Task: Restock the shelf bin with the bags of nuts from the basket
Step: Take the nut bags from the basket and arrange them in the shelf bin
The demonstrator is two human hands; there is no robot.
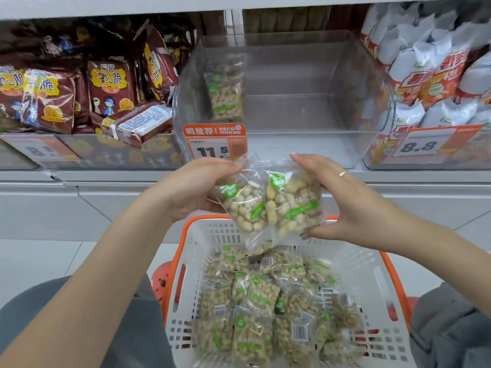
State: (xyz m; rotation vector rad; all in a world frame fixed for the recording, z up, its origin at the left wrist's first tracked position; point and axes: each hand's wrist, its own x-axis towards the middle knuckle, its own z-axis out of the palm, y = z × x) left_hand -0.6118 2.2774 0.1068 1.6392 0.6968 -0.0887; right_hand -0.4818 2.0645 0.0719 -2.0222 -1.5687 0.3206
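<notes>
Closest to me, the basket (382, 296) sits between my knees, white with an orange rim, and many bags of nuts (265, 309) lie in it in a loose heap, some showing a barcode label.

Just above its far rim I hold two bags. My left hand (191, 191) grips the left bag (243, 205): the fingers are curled round its left side and the fingertips pinch the clear top edge. My right hand (337, 205) grips the right bag (293, 205): the fingers are bent over its top right corner and the thumb presses on the lower right corner from below. A ring (342, 173) is on one finger of this hand. The two bags touch each other, and the right one overlaps the left one a little. Both are clear, with green labels, and both are tilted.

Behind the hands stands the price tag (215, 142), orange and white, fixed on the front of the bin (358, 96). The bin is clear plastic and stands on the shelf (265, 4). One bag (225, 88) stands upright in its left part, against the left wall. To the left of the bin are dark red snack packs (106, 86), and to the right are white packs (435, 75) with red print, each group with its own price card.
</notes>
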